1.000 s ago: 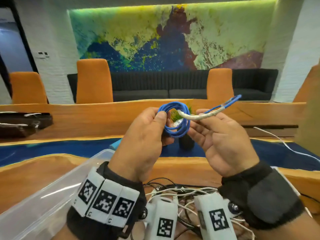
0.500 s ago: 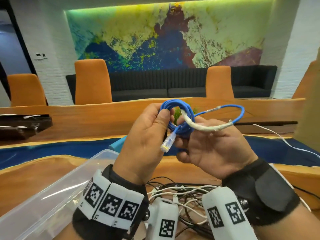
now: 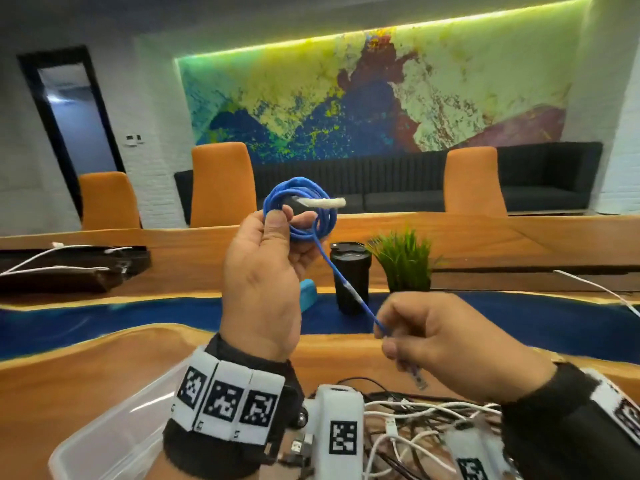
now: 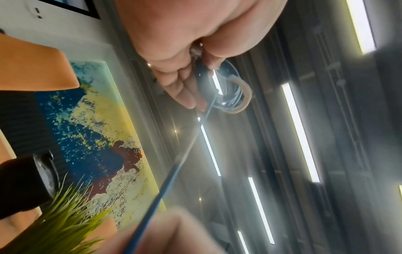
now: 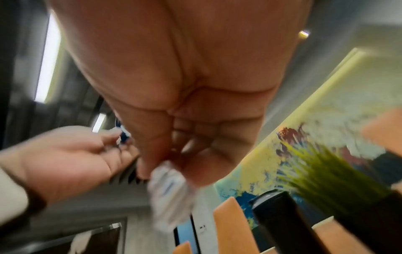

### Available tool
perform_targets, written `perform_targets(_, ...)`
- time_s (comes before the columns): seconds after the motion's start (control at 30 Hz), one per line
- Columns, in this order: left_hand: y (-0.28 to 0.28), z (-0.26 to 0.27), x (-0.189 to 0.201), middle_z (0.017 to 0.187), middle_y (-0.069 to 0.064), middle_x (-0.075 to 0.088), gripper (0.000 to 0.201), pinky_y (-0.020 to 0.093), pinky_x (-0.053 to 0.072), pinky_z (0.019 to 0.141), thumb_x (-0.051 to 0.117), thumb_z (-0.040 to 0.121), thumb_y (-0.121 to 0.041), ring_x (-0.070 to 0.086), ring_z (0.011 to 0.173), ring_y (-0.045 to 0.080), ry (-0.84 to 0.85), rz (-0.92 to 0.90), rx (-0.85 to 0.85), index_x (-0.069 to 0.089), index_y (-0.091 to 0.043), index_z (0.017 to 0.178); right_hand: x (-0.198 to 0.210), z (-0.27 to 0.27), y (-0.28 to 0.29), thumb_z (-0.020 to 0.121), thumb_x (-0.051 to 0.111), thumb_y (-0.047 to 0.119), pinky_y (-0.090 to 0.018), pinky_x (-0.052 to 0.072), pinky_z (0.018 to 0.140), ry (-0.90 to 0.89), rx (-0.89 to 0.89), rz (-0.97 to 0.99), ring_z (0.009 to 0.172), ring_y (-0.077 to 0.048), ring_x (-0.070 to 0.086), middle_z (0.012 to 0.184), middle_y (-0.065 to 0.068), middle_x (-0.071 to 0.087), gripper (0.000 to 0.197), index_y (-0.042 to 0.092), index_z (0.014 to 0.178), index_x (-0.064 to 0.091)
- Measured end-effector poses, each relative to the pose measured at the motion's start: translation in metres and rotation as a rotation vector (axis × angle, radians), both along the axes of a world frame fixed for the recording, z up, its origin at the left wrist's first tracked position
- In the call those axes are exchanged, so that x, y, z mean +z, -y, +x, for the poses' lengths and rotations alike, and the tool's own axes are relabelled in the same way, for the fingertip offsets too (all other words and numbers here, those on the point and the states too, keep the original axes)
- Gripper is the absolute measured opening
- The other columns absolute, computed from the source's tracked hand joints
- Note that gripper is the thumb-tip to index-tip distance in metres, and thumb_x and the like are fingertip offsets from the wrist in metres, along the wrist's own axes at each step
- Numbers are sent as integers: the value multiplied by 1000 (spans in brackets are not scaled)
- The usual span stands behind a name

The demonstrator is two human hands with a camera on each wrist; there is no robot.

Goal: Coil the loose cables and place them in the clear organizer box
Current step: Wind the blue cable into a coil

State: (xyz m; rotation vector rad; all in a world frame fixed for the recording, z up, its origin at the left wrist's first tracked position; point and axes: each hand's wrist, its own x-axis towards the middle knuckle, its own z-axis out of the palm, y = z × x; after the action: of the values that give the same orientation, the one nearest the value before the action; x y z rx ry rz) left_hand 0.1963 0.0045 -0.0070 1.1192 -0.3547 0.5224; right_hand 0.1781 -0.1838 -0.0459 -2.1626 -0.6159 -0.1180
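Both hands work one blue cable [image 3: 301, 209] above the table [image 3: 86, 372]. Left hand [image 3: 263, 282] pinches the coiled loops, raised high; right hand [image 3: 450, 344] grips the free end lower down — the strand runs taut between them. Clear box [image 3: 114, 441] sits at lower left, beside a tangle of loose cables [image 3: 408, 424].

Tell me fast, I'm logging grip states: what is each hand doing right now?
Left hand: closed, gripping the blue cable coil.
Right hand: closed, pinching the same cable's loose end near its plug.
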Motion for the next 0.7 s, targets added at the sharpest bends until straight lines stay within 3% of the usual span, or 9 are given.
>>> perform_targets(0.13,-5,-10,8,86,12,66,28,33,61,71,38,105,-22,69,77,21,-44,-119,-114,59,-8,94,-10,5,-11,84,72,20,-33,53,67,-26,19,-307,67,-8,63,77,3,67,12,26,82,62)
perform_targets(0.27,5,-24,11,74,10,64,29,33,62,67,42,100,-24,66,63,17,-93,-86,-341,61,-3,93,-7,6,-7,85,71,19,-33,55,68,-2,-60,-306,70,-8,65,78,11,67,11,24,81,62)
perform_targets(0.33,8,-27,10,71,6,57,28,33,60,67,45,97,-27,62,60,15,-86,40,-393,60,-5,89,-3,9,6,87,70,18,-35,57,64,71,-152,-263,64,-9,64,73,8,67,13,27,79,65)
perform_targets(0.4,9,-26,9,67,2,54,31,33,52,65,48,99,-33,56,62,15,-6,266,-354,57,-10,80,5,9,18,89,68,12,-33,53,57,94,-215,-57,55,-15,62,67,-5,67,15,24,80,70)
perform_targets(0.47,7,-24,6,70,1,55,31,35,46,68,45,98,-36,51,67,16,73,501,-253,58,-13,82,18,6,26,88,67,5,-31,48,51,69,-227,249,50,-19,56,61,-12,64,13,14,82,74)
perform_targets(0.53,7,-23,2,78,7,60,32,39,48,73,42,97,-39,54,74,20,126,670,-178,63,-15,90,32,-3,30,85,67,7,-23,47,50,24,-205,512,53,-16,57,65,-12,64,7,8,86,74)
perform_targets(0.6,10,-23,-1,92,12,67,35,37,49,79,42,96,-41,59,84,27,139,771,-154,68,-18,100,40,-11,32,78,67,15,-19,49,51,4,-142,668,55,-14,58,67,-9,65,13,7,86,73)
perform_targets(0.7,17,-23,-6,96,5,73,35,32,52,82,42,96,-39,65,90,20,118,823,-167,68,-17,102,46,-18,30,74,67,21,-21,51,54,27,-49,756,58,-13,59,67,-5,66,13,14,81,76)
